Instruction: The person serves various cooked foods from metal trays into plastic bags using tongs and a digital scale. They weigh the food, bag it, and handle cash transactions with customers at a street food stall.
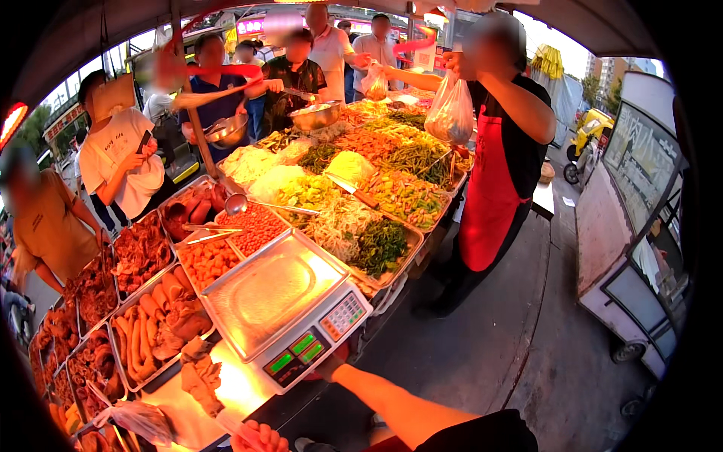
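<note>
My left hand (pixel 258 437) is a fist at the bottom edge, closed around a pale thin item (pixel 230 421) that I cannot make out. Just beyond it, a piece of cooked meat (pixel 202 381) lies on a brightly lit board (pixel 240 376). My right arm stretches in from the lower right. At its end, my right hand (pixel 329 367) is in shadow below the front edge of a digital scale (pixel 344 314), its fingers hidden. The scale's metal pan (pixel 271 288) holds nothing, and its green displays are lit. A filled plastic bag (pixel 144 421) rests left of the board.
Metal trays of sausages (pixel 141 333), peanuts (pixel 257 226) and mixed vegetable dishes (pixel 350 226) cover the stall. A ladle (pixel 236 204) and tongs (pixel 214 234) lie across trays. A red-aproned co-worker (pixel 491 186) lifts a plastic bag (pixel 452 110). Several people stand opposite. A glazed cart (pixel 615 226) stands right.
</note>
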{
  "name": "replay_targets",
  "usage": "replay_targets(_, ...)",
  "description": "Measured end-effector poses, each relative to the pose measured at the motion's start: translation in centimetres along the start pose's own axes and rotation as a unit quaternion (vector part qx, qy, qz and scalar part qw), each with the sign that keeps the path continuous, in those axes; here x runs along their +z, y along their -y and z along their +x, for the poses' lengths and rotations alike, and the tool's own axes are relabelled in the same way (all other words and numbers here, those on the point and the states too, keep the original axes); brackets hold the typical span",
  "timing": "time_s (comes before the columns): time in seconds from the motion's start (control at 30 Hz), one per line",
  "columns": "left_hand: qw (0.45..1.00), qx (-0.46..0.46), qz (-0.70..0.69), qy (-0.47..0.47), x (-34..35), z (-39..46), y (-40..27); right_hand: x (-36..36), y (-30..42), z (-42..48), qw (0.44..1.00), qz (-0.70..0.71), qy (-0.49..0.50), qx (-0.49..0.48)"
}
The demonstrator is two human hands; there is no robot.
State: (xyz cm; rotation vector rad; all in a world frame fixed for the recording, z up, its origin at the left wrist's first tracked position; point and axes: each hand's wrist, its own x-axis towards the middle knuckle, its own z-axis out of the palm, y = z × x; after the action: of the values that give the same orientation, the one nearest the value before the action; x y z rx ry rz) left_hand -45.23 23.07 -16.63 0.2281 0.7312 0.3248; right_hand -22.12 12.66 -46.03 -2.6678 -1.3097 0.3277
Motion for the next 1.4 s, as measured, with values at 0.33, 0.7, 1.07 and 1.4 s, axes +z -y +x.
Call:
replay_targets(0.33, 0.998, 0.028, 0.052, 0.025, -1.6, -0.7, 7.3, -0.2, 0.7, -11.7, 0.999, -0.038, 0.012, -0.008)
replay_targets(0.7, 0.995, -0.004, 0.064, 0.081, 1.1, 1.5, 6.5, -0.3, 1.5, -22.8, 0.973, 0.049, 0.227, -0.008)
replay_targets(1.07, 0.969, 0.053, 0.24, 0.025, -4.7, 6.9, 10.6, -10.8, -0.1, -19.1, 0.943, 0.225, 0.169, -0.18)
replay_targets(1.4, 0.704, -0.021, 0.705, 0.083, -9.0, 7.9, 15.0, -11.7, 2.1, -19.8, 0.693, 0.642, 0.024, 0.326)
